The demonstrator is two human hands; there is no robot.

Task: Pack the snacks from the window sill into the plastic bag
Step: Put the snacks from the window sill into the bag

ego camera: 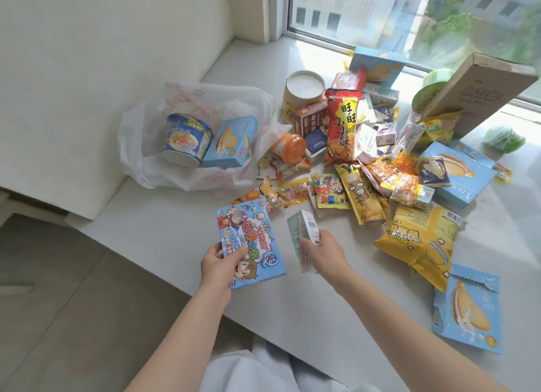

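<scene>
We hold blue cartoon box [251,245] clamped in left hand [218,264], small green carton [303,239] clamped in right hand [328,252], both lifted for bagging. Plastic bag [140,134] lies open left on window sill [164,230], noodle cup [187,140] inside. Snack pile [366,163] waits right.

The left hand [220,263] grips a blue cartoon-printed snack box [249,242] by its lower left corner, while the right hand [325,252] holds a small pale green carton [303,235] just beside it at 3 o'clock. At 11 o'clock on the window sill [164,230] lies the white plastic bag [187,122], with a blue noodle cup [187,140] and a light blue biscuit box [231,143] on it. Snack packets lie heaped at 1 o'clock, among them a red bag [341,128] and a yellow popcorn bag [421,242].
</scene>
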